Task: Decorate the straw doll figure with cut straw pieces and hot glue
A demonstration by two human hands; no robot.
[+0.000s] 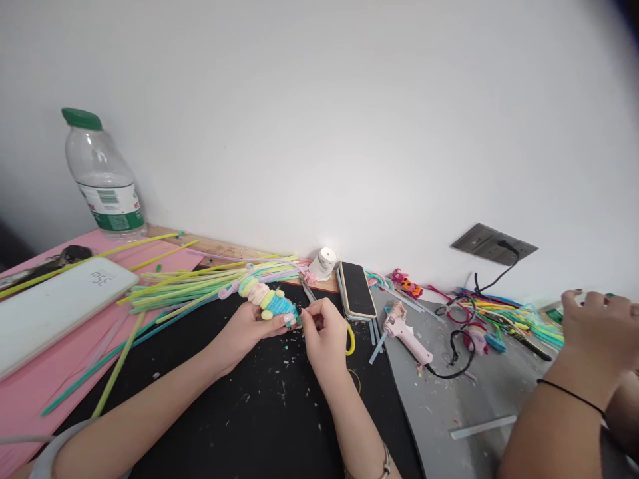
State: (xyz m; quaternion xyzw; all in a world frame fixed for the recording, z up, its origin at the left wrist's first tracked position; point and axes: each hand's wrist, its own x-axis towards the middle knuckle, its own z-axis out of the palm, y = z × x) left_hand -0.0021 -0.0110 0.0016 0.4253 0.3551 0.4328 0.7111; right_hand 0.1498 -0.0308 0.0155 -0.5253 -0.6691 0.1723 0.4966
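My left hand (249, 330) is closed around a fuzzy pipe-cleaner figure (272, 302), wound in green, cream, pink and blue, with a curled lilac end at its left. The figure lies tilted above a black mat (249, 426). At its lower right end, next to a small dark piece, my right hand (324, 338) pinches its fingers together. What sits between those fingertips is too small to make out. Behind the right hand are scissors (351, 338) with a yellow handle, partly hidden by the hand.
Loose pipe cleaners (174, 286) spread left over pink board (30, 412), near a white power bank (60, 309) and bottle (112, 189). A paper cup (323, 264), phone (357, 291) and pink glue gun (407, 336) stand behind and right. Another person's hand (599, 332) is far right.
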